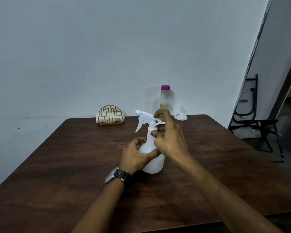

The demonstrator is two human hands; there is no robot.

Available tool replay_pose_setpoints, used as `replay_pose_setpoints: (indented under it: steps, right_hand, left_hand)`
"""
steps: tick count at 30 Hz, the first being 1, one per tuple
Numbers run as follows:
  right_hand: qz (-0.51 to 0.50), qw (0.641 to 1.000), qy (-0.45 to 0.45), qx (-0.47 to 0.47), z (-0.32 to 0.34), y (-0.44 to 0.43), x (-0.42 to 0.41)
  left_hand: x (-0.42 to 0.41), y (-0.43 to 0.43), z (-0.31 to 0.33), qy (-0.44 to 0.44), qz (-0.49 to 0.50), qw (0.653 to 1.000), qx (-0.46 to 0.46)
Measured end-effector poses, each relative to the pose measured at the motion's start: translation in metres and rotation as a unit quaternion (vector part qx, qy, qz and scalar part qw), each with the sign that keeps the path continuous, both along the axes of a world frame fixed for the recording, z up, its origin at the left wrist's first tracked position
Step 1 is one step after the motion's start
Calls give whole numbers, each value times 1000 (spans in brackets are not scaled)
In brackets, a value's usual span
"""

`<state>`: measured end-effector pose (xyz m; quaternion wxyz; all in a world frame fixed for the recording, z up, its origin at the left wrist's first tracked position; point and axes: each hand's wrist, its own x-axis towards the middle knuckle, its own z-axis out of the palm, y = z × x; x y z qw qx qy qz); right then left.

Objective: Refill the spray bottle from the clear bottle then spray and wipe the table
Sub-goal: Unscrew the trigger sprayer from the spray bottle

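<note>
Two hands meet on the white spray bottle, which stands upright near the middle of the dark wooden table. The left hand wraps its rounded body. The right hand pinches the neck with curled fingers just under the trigger head, apparently at the collar. The clear bottle, purple cap on, stands at the far edge, a white funnel just beside it.

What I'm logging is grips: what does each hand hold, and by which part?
Both hold the spray bottle: left hand grips its body, right hand pinches the neck under the trigger head.
</note>
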<state>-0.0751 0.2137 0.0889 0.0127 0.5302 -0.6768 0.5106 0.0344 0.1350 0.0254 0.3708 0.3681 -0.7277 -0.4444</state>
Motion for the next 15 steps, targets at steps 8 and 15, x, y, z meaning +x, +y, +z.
replay_pose_setpoints:
  steps: [8,15]
  right_hand:
    - [44,999,-12,-6,-2,4,-2]
    - [15,999,-14,-25,-5,1,-1]
  left_hand:
    - [-1,-2,-2,-6,-1,1000,-5]
    - [0,0,1,-5,5,1000,-12]
